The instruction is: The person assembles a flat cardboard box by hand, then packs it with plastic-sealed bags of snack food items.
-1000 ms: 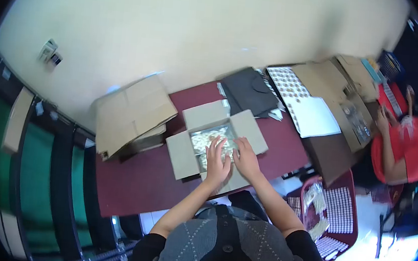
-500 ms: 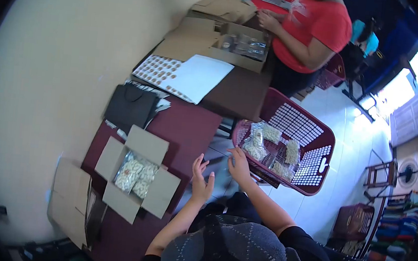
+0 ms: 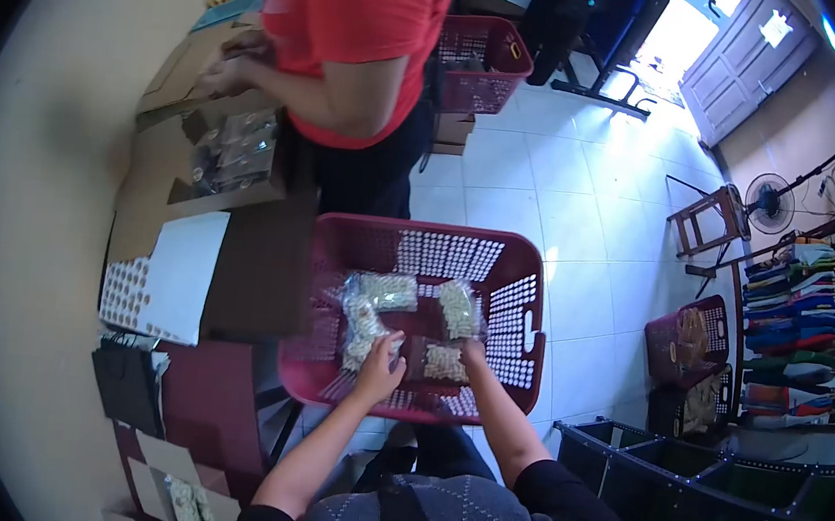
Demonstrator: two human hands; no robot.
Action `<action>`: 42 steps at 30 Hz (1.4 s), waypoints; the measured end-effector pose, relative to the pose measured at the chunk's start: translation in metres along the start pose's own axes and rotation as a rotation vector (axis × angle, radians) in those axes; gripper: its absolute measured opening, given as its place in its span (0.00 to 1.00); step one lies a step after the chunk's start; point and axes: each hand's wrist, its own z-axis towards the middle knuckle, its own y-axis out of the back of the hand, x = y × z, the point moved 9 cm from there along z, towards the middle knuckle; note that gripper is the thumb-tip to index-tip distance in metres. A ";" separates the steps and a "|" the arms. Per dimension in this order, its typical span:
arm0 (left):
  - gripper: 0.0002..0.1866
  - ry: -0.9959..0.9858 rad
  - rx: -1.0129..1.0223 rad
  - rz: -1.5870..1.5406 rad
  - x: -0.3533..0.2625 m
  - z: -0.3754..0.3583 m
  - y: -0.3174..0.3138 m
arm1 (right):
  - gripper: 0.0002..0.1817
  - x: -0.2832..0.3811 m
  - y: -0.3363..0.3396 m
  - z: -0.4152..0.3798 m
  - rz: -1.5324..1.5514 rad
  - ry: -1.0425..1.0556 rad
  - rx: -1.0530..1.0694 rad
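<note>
The left hand [image 3: 381, 375] has thumb and fingers parted at the edge of a clear plastic packet [image 3: 361, 323] of pale pieces, while the right hand [image 3: 473, 355] is at the two right-side packets [image 3: 458, 310], its fingertips too hidden to tell whether they pinch. All lie in the perforated maroon basket [image 3: 423, 228], with an open carton [image 3: 167, 457] farther off at lower left; grabbing only slack film could let a packet slip or tear.

The top edge crops the co-worker [image 3: 374, 30]; the right hand [image 3: 472, 352] seems partly hidden.
</note>
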 end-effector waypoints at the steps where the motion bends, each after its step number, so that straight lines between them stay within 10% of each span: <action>1: 0.25 -0.063 0.077 -0.085 -0.001 0.021 -0.021 | 0.11 -0.004 -0.007 0.035 0.028 0.380 0.156; 2: 0.24 -0.109 0.156 -0.026 -0.002 0.043 -0.040 | 0.11 -0.022 -0.017 0.026 0.557 -0.099 0.376; 4: 0.21 -0.208 0.241 0.044 0.013 0.094 -0.083 | 0.13 -0.053 -0.011 0.039 0.548 -0.356 0.185; 8: 0.25 -0.042 0.292 0.165 0.088 0.192 -0.167 | 0.24 -0.094 -0.025 0.047 0.762 -0.510 0.235; 14: 0.59 0.076 0.623 0.633 0.150 0.205 -0.238 | 0.23 -0.053 -0.011 0.013 0.714 -0.520 0.044; 22: 0.71 0.186 1.067 0.721 0.158 0.163 -0.215 | 0.18 0.009 0.010 0.005 0.432 -0.435 0.244; 24: 0.71 0.339 1.112 0.311 0.152 0.130 -0.195 | 0.14 0.057 0.001 -0.020 0.511 -0.289 0.401; 29: 0.73 -0.202 0.866 0.292 0.066 0.067 -0.090 | 0.08 0.160 -0.006 -0.139 0.921 -0.363 1.016; 30: 0.71 0.017 0.847 -0.179 0.011 0.056 -0.066 | 0.08 0.175 -0.009 -0.163 0.923 -0.285 1.078; 31: 0.63 -0.206 0.517 -0.083 0.014 0.045 -0.046 | 0.08 0.189 -0.016 -0.193 0.906 -0.216 1.158; 33: 0.53 0.223 0.228 -0.803 -0.030 0.015 0.000 | 0.10 0.198 -0.021 -0.244 0.789 -0.106 1.179; 36: 0.35 0.295 0.096 -0.835 -0.004 -0.051 0.033 | 0.27 0.237 -0.003 -0.367 0.599 0.268 1.546; 42: 0.31 0.259 -0.194 -1.032 -0.015 -0.176 0.141 | 0.21 0.224 -0.055 -0.452 0.107 1.032 0.924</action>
